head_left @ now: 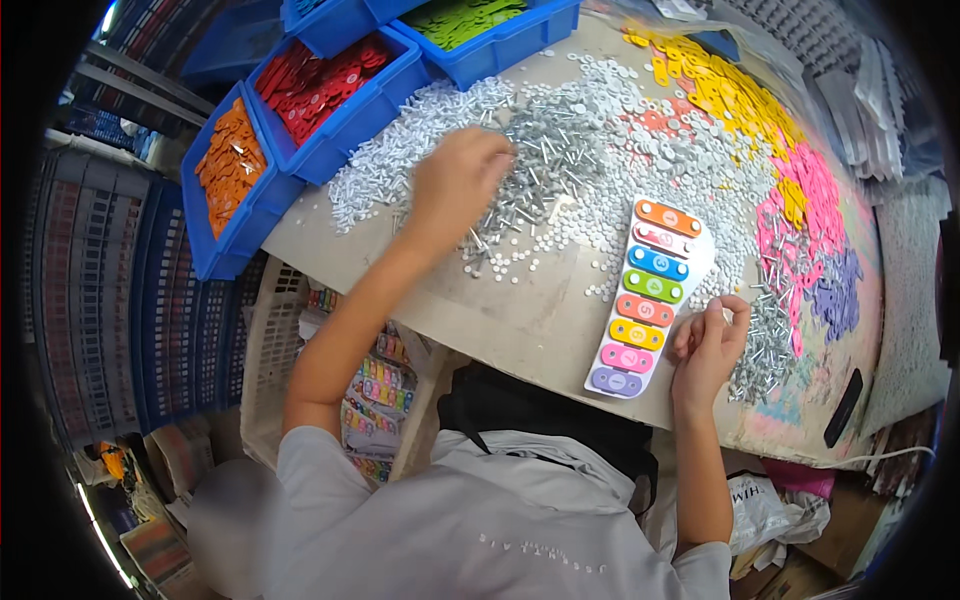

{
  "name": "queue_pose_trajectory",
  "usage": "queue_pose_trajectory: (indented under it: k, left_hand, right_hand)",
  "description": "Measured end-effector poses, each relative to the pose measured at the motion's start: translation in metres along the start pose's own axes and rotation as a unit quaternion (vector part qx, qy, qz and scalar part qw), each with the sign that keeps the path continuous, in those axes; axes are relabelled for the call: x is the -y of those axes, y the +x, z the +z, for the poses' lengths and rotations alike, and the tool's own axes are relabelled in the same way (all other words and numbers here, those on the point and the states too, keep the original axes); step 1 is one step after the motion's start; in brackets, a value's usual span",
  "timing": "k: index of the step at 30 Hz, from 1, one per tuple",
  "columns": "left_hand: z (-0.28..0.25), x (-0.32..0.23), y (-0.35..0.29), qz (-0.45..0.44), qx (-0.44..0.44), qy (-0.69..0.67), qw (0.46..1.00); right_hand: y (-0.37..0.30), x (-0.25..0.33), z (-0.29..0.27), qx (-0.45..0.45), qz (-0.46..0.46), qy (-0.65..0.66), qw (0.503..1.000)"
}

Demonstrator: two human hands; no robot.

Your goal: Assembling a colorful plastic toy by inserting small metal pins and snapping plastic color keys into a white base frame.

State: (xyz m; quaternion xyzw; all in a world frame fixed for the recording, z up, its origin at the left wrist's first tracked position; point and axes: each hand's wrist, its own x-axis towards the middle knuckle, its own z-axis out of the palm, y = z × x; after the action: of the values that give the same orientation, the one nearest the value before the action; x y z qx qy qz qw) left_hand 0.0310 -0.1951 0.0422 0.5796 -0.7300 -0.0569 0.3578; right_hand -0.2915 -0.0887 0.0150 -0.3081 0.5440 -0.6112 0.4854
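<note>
My left hand (pixel 458 185) is over the loose metal screws (pixel 545 145), its fingers bent down and blurred, so what they hold does not show. A toy xylophone (pixel 640 310) lies on the table to its right. Its white base carries a column of coloured bars, with white round caps on the upper ones and bare holes in the lower ones. Beside its lower right edge rests my right hand (pixel 708 350), fingers curled in towards the thumb. Anything inside those fingers is hidden. A second heap of screws (pixel 762 345) lies right of this hand.
Blue bins of orange bars (pixel 232 165), red bars (pixel 320 85) and green bars (pixel 460 20) stand at the far left. White caps (pixel 675 150) spread across the middle. Yellow bars (pixel 735 90), pink bars (pixel 815 200) and purple bars (pixel 838 295) lie at right, near a dark flat object (pixel 845 408).
</note>
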Motion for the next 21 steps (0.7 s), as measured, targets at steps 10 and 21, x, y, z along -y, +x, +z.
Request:
queue_pose_trajectory:
  k: [10,21]
  left_hand:
    - [-0.017,0.081,-0.008,0.058,0.035,0.145,0.987]
    - [-0.013,-0.053,-0.057,-0.002,0.006,-0.118,0.993]
  right_hand:
    - [-0.004,0.004,-0.001,0.029,-0.036,-0.053,0.998]
    - [0.071,0.078,-0.137,-0.228,-0.331,-0.487,0.775]
